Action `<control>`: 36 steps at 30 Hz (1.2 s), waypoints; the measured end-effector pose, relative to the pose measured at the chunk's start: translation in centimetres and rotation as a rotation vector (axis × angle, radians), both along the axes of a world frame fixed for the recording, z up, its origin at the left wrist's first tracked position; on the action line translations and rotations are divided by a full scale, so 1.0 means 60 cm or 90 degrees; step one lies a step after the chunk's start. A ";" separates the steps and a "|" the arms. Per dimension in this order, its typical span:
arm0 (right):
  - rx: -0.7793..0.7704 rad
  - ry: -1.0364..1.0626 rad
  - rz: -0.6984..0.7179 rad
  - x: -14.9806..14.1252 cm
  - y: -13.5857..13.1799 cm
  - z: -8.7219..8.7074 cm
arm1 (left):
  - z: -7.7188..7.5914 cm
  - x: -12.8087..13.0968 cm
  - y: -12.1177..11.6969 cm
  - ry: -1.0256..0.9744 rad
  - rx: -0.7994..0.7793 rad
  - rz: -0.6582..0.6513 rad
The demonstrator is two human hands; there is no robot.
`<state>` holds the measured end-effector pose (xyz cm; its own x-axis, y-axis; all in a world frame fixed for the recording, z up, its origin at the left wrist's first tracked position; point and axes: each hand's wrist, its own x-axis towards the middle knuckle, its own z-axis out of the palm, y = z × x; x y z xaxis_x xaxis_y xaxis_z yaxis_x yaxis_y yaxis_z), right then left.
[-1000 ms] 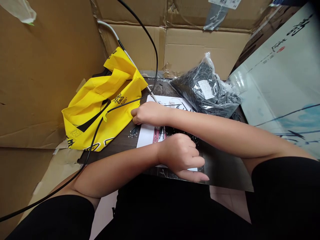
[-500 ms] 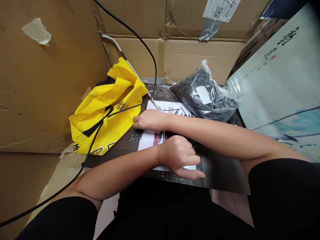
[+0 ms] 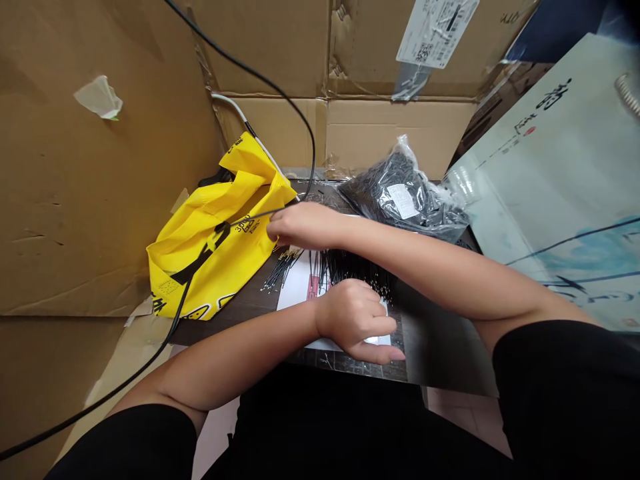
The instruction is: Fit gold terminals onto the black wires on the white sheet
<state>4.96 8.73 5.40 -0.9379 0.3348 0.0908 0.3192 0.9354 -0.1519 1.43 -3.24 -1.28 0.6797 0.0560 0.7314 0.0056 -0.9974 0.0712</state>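
Observation:
My right hand (image 3: 306, 225) reaches across to the right edge of the yellow bag (image 3: 220, 247), fingers bent together. What its fingertips hold, if anything, is hidden. Just below it lies a loose bundle of thin black wires (image 3: 280, 270) with pale tips. More black wires (image 3: 345, 263) are spread over a printed white sheet (image 3: 293, 293), partly covered by my forearm. Nearer my body, my left hand (image 3: 356, 320) is held over the sheet's lower part with fingers curled in and thumb stretched along; the inside of its grip cannot be seen.
Behind my right forearm sits a clear plastic bag (image 3: 407, 193) full of black pieces. A black cable (image 3: 280, 83) loops down over the yellow bag. Cardboard (image 3: 270, 133) walls the back and left. A pale printed bag (image 3: 560, 193) leans at the right.
My right hand has shifted slightly up against the yellow bag, showing more wires beneath it. My left hand keeps its curled pose. The whole view has tilted up a little.

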 end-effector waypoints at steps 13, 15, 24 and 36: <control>-0.077 -0.199 -0.093 -0.006 -0.023 -0.010 | -0.001 0.002 0.002 0.009 -0.018 -0.014; -0.071 -0.211 -0.087 -0.009 -0.022 -0.013 | -0.002 0.001 0.002 0.012 -0.021 -0.011; 0.008 -0.234 0.005 0.004 -0.017 -0.031 | -0.002 0.002 0.001 0.013 -0.025 -0.015; -0.663 0.267 0.055 0.060 -0.052 0.022 | 0.000 0.003 0.000 0.001 -0.034 -0.019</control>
